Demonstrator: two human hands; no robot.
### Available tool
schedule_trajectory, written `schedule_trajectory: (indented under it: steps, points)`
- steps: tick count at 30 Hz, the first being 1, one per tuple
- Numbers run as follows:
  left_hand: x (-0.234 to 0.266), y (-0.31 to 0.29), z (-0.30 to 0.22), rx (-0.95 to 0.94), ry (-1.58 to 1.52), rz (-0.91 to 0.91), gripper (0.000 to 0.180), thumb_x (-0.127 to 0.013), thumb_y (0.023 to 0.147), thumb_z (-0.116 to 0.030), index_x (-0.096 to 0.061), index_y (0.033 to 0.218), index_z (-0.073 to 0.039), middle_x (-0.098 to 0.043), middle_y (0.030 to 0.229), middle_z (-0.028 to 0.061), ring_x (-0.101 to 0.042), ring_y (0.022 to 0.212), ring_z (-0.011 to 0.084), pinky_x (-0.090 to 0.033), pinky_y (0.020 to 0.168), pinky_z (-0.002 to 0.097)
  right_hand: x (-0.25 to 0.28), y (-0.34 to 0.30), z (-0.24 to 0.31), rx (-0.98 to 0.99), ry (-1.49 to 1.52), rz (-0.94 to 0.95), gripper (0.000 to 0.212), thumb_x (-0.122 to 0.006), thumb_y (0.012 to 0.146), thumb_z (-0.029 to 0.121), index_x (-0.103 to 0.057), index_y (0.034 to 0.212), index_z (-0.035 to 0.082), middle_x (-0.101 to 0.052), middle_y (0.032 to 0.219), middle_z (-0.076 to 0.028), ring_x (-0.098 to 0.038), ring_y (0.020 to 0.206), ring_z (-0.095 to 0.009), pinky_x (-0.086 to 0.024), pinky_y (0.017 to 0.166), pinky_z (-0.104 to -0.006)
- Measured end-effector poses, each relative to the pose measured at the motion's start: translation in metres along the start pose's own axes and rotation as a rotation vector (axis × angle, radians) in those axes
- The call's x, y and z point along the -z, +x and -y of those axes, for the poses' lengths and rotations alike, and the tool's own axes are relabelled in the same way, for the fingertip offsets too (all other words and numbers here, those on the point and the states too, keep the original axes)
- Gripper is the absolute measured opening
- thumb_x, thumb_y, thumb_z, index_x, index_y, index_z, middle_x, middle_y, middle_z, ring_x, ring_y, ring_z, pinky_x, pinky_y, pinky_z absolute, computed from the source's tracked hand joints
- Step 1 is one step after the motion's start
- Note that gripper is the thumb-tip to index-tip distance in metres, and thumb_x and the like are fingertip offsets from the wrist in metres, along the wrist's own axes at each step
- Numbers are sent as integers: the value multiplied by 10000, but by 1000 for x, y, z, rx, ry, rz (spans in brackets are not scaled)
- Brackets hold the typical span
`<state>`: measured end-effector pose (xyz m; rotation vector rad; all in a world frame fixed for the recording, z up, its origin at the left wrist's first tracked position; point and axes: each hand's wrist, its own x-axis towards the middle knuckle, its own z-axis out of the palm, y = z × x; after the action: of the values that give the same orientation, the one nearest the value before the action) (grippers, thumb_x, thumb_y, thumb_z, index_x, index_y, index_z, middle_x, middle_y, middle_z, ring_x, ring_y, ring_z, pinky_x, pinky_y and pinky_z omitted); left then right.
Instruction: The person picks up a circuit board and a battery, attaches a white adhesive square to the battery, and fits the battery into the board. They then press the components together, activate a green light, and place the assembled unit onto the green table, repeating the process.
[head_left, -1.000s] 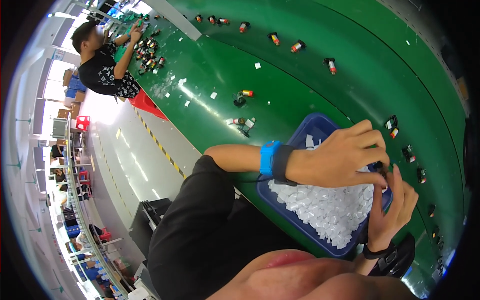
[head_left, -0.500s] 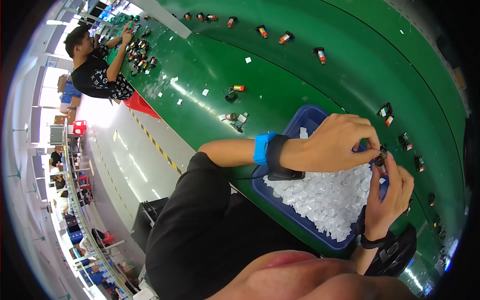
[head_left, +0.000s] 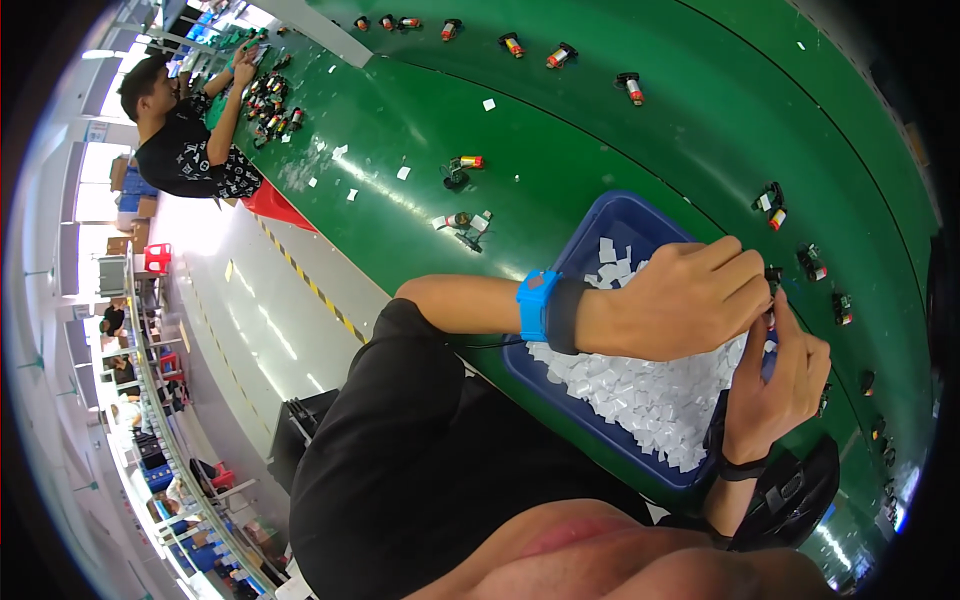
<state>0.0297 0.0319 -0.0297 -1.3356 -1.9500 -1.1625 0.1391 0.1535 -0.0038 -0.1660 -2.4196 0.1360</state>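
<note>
My left hand (head_left: 685, 305), with a blue and black band at its wrist, reaches across a blue plastic bin. Its fingers are curled and meet those of my right hand (head_left: 780, 390) above the bin's right side. Between the fingertips is a small black assembly with a cylinder (head_left: 773, 280), mostly hidden by the fingers. My right hand pinches it from below, wearing a black wristband. The bin (head_left: 630, 218) holds a heap of small white paper-like pieces (head_left: 650, 410).
Similar assemblies with red or orange cylinders (head_left: 632, 90) lie along the green table (head_left: 560, 150). Loose white squares (head_left: 403, 173) are scattered there. A person in a black shirt (head_left: 185, 155) works beside a pile of assemblies (head_left: 268, 105). A black bag-like item (head_left: 790, 495) lies near my right forearm.
My left hand has rolled over, its knuckles now covering more of the assembly. My right hand has stayed nearly in place. The view has shifted slightly.
</note>
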Motion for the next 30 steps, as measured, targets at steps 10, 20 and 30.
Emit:
schedule_trajectory:
  steps: [10, 20, 30]
  points:
    - [0, -3, -6, 21, 78, 47, 147, -751, 737, -96, -636, 826, -76, -529, 807, 16, -535, 673, 161, -438, 484, 263, -7, 0, 0, -7, 19, -17, 351, -813, 749, -30, -761, 1086, 56, -752, 929, -22, -552, 665, -171, -460, 572, -276]
    - [0, -5, -2, -190, 110, 76, 568, -699, 671, -70, -686, 1237, -21, -566, 876, 11, -561, 740, 150, -458, 510, 240, -1, 18, -22, -35, 225, -130, 420, -815, 687, -78, -773, 1071, 87, -748, 905, -33, -582, 661, -182, -477, 582, -273]
    - [2, 19, 16, 64, -337, 132, 400, -678, 877, -28, -661, 1276, -45, -670, 879, 43, -617, 694, 127, -516, 609, 254, 4, 11, -40, 33, 386, -187, 337, -848, 676, -8, -767, 994, 69, -759, 903, -16, -596, 667, -176, -478, 592, -278]
